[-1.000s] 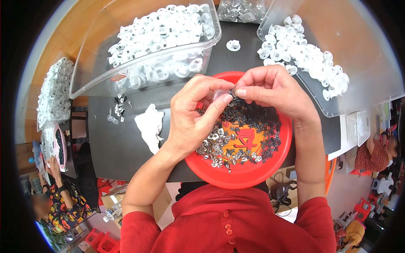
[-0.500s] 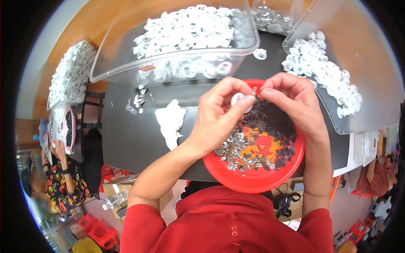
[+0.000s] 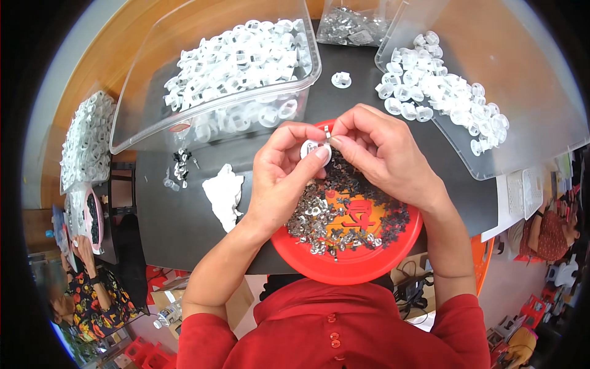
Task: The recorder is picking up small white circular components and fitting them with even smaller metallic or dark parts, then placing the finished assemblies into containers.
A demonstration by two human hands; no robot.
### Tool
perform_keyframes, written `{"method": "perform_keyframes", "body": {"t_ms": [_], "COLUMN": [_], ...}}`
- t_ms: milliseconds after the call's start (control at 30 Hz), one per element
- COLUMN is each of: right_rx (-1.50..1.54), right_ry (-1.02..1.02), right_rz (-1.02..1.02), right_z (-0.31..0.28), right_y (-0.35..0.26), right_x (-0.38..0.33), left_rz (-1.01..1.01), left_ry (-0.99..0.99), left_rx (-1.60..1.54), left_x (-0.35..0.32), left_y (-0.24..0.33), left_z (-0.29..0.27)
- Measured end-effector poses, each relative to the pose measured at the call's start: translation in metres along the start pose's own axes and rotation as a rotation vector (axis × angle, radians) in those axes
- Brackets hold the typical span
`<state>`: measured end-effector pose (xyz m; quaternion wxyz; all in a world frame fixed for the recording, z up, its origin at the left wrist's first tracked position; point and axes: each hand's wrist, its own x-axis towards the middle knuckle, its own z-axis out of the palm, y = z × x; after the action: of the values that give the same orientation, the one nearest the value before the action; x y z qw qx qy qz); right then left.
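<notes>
My left hand (image 3: 278,178) pinches a round white plastic piece (image 3: 311,149) between thumb and fingers, its flat face partly covered by the thumb. Against its upper edge, my right hand (image 3: 387,154) grips a small silver metal strip (image 3: 327,131) with thumb and forefinger. Whether the strip sits in the white piece I cannot tell. Both hands are over the far part of a round red tray (image 3: 326,273). Inside the tray lie many small silver metal parts (image 3: 307,224) and small black parts (image 3: 396,222), around an orange and red printed middle.
A clear bin (image 3: 307,80) full of white pieces stands at the far left, another clear bin (image 3: 467,163) at the right. Between them are a bag of metal parts (image 3: 353,27) and one loose white piece (image 3: 342,79). Crumpled white tissue (image 3: 224,195) lies left. A person (image 3: 92,295) works farther left.
The view has shifted, so table, tray and hands appear farther left. The white piece now shows more of its face, and the metal strip still stands at its upper edge.
</notes>
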<state>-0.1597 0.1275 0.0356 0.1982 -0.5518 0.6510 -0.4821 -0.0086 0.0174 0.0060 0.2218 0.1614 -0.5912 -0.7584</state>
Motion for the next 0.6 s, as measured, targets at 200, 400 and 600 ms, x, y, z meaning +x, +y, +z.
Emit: {"method": "perform_keyframes", "body": {"t_ms": [200,400,600], "right_rx": [0.015,-0.107,-0.214], "right_ry": [0.049,0.038,-0.025], "right_rz": [-0.026,-0.143,-0.211], "right_z": [-0.0025,-0.0006,-0.0007], "right_y": [0.0000,0.0041,0.0026], "right_x": [0.0012,0.0002,-0.0011], "left_rz": [0.083,0.085,0.113], "left_ry": [-0.009,0.019,0.029], "left_rx": [-0.068,-0.067,-0.018], "left_x": [0.0010,0.0036,0.0024], "left_y": [-0.0007,-0.0015,-0.0016], "left_z": [0.0053,0.0047,0.0028]}}
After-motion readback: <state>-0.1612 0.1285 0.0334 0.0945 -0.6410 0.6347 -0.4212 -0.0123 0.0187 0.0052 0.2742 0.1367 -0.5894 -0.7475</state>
